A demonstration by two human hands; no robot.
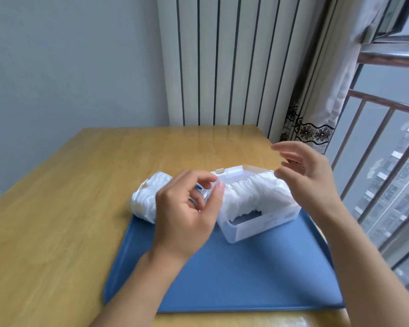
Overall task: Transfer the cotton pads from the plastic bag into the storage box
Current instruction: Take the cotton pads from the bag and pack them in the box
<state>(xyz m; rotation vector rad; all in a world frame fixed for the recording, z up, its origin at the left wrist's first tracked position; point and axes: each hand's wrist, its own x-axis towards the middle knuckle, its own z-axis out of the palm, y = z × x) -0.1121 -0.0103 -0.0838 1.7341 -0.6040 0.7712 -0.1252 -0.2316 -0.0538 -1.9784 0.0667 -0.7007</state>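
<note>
A clear plastic bag still holding white cotton pads lies at the far left corner of the blue mat. My left hand is curled over its mouth and pinches the clear plastic between thumb and fingers. To the right stands the translucent white storage box, its lid tipped open at the back. A row of cotton pads stands packed inside it, with a gap at the near end. Above the box's far right end, my right hand hovers with fingers spread and nothing in it.
A blue mat covers the near part of the wooden table. A white radiator stands behind the table. A curtain and window railings are on the right.
</note>
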